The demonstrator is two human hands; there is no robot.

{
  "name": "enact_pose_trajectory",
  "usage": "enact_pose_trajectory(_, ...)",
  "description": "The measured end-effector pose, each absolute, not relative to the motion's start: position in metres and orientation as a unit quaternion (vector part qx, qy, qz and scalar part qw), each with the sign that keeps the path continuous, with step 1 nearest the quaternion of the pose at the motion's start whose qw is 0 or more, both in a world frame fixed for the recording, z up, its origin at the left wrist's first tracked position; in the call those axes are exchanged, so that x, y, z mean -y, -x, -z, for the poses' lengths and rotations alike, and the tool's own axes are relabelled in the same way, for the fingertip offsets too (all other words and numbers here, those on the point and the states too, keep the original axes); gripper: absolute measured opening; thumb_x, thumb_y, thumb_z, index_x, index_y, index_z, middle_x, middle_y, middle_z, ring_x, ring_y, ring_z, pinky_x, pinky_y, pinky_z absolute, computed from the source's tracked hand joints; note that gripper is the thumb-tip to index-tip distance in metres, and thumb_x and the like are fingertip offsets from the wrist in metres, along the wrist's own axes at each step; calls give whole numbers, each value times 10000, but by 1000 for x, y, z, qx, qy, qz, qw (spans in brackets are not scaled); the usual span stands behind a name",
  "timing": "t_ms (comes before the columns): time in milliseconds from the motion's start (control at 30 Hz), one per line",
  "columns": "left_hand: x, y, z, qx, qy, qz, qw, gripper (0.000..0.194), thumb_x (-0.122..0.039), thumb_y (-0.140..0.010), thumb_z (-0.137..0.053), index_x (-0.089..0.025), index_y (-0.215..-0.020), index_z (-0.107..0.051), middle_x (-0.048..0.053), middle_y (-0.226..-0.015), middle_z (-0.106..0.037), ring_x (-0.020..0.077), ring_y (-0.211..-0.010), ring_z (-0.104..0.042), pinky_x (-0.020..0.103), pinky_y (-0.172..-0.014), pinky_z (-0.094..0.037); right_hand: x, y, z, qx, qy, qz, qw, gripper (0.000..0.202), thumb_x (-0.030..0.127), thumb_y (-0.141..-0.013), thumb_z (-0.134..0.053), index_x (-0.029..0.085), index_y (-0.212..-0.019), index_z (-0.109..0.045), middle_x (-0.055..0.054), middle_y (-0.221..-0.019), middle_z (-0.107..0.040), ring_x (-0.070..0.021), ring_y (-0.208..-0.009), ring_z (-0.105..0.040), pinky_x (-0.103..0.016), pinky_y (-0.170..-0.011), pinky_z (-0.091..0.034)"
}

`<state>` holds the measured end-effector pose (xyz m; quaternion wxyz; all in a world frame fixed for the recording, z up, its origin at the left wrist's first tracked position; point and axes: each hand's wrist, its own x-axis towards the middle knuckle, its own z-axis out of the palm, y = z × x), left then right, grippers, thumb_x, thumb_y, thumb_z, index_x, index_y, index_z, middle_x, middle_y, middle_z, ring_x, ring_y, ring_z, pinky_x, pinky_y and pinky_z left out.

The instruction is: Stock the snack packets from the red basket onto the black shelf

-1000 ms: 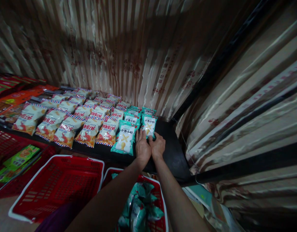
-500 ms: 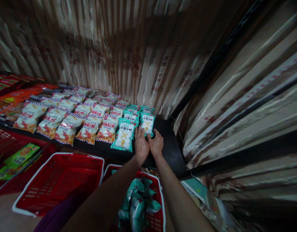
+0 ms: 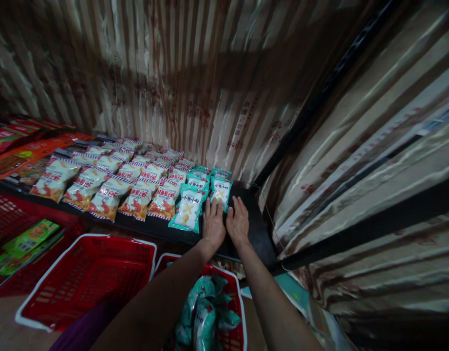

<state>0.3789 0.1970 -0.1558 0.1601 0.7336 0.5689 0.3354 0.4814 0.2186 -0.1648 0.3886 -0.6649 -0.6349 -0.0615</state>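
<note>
On the black shelf (image 3: 255,229), teal snack bags stand in two short columns at the right end of the display. My left hand (image 3: 214,223) lies with fingers stretched against the lower part of the right front teal bag (image 3: 220,189). To its left is another teal bag (image 3: 187,209). My right hand (image 3: 238,220) is flat and open just right of that same right front bag, fingers extended, holding nothing. Both palms rest low over the shelf, a small gap between them. Several white and orange shrimp snack bags (image 3: 163,199) fill the rows further left.
Below the shelf are a red basket (image 3: 95,273) with a white rim and another red basket (image 3: 242,304) holding teal bags. A third basket at far left has green packets (image 3: 30,239). Striped curtain (image 3: 210,97) and a dark post (image 3: 293,136) stand behind.
My hands have moved apart slightly, and my right hand has come off the right front teal bag, its fingers straightening. The view has shifted a little.
</note>
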Motion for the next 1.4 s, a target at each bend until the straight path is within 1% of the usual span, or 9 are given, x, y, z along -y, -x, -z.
enact_pose_trajectory(200,-198,-381,155,-555,-745,-316,192,601,-104,-860,-358,-166,-1448,-251,106,-1523,-248,305,-1418,-122,516,-1081,-315,-252,-465,131,685,647,87,323,499,316,-912,-285,149,-1358,-432,-106,-1418,-433,-245,-1369,-256,-499,-1100,-231)
enact_pose_trajectory(333,-199,-380,158,-543,-737,-344,208,627,-124,-822,-420,-125,-1434,-282,139,-1514,-259,315,-1417,-128,520,-1085,-306,-268,-449,119,663,696,56,271,492,362,-918,-299,186,-1349,-458,-93,-1456,-385,-301,-1380,-208,-523,-1064,-267)
enact_pose_trajectory(500,-199,-381,159,-541,-725,-369,214,587,-175,-835,-441,-120,-1410,-335,149,-1496,-297,312,-1410,-164,493,-1102,-291,-272,-439,121,646,725,33,234,486,369,-928,-278,186,-1325,-489,-112,-1454,-387,-323,-1360,-248,-544,-1045,-269)
enact_pose_trajectory(733,-200,-380,160,-547,-722,-365,215,593,-107,-828,-405,-105,-1414,-318,151,-1493,-302,291,-1418,-138,485,-1112,-285,-270,-443,120,648,706,55,279,492,353,-921,-282,157,-1325,-483,-129,-1454,-378,-301,-1370,-235,-526,-1055,-272)
enact_pose_trajectory(867,-201,-380,164,-532,-723,-388,208,597,-143,-846,-421,-131,-1428,-289,132,-1501,-295,276,-1424,-113,458,-1127,-270,-260,-444,120,651,682,65,328,512,369,-921,-266,121,-1306,-495,-145,-1437,-399,-272,-1362,-265,-492,-1068,-279)
enact_pose_trajectory(1000,-204,-381,165,-532,-717,-398,213,568,-207,-882,-421,-143,-1428,-282,145,-1480,-330,270,-1414,-171,459,-1113,-301,-236,-440,124,671,653,61,347,504,355,-921,-262,109,-1278,-519,-151,-1413,-430,-255,-1344,-316,-470,-1071,-297)
enact_pose_trajectory(1133,-201,-377,163,-512,-736,-393,203,516,-225,-888,-439,-86,-1379,-359,180,-1443,-378,255,-1395,-237,425,-1133,-277,-207,-435,125,647,666,34,370,510,356,-913,-278,69,-1228,-557,-189,-1373,-466,-257,-1316,-367,-455,-1067,-317)
enact_pose_trajectory(1233,-191,-371,164,-487,-762,-379,194,426,-197,-899,-407,-95,-1309,-456,150,-1417,-424,223,-1387,-260,383,-1150,-247,-188,-436,126,619,677,22,397,493,345,-907,-287,71,-1205,-569,-194,-1359,-477,-251,-1299,-389,-451,-1064,-323)
enact_pose_trajectory(1400,-165,-360,172,-472,-782,-359,192,368,-165,-905,-353,-99,-1218,-536,138,-1343,-506,200,-1303,-399,369,-1111,-325,-154,-433,138,615,674,-11,410,448,335,-902,-298,112,-1155,-592,-163,-1312,-525,-230,-1247,-445,-439,-1047,-350)
